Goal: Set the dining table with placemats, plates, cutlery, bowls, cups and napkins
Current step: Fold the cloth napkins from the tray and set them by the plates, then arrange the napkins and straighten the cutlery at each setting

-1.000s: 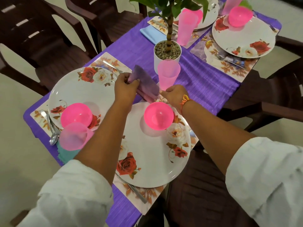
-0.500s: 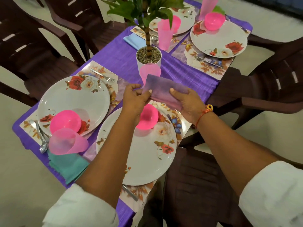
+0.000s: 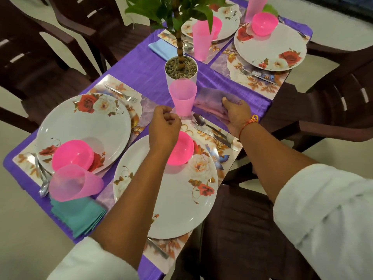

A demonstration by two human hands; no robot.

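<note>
The table (image 3: 280, 112) is covered along its length with a purple cloth (image 3: 145, 63), and its dark wood shows at the right side. On the cloth lie four flowered placemats, two near (image 3: 141, 106) (image 3: 218, 146) and two far (image 3: 167, 35) (image 3: 232, 63), with a white plant pot (image 3: 194, 76) standing between them in the middle. Three napkins lie on the cloth too: a blue napkin (image 3: 163, 49) beside the far left mat, a teal napkin (image 3: 78, 217) at the near left corner, and a purple napkin (image 3: 210, 106) just right of the pot.

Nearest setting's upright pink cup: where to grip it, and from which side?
Probably best gripped round the upper wall of the pink cup, from the near side: it stands upright, widens toward the rim, and the plant pot stands close behind it.
</note>
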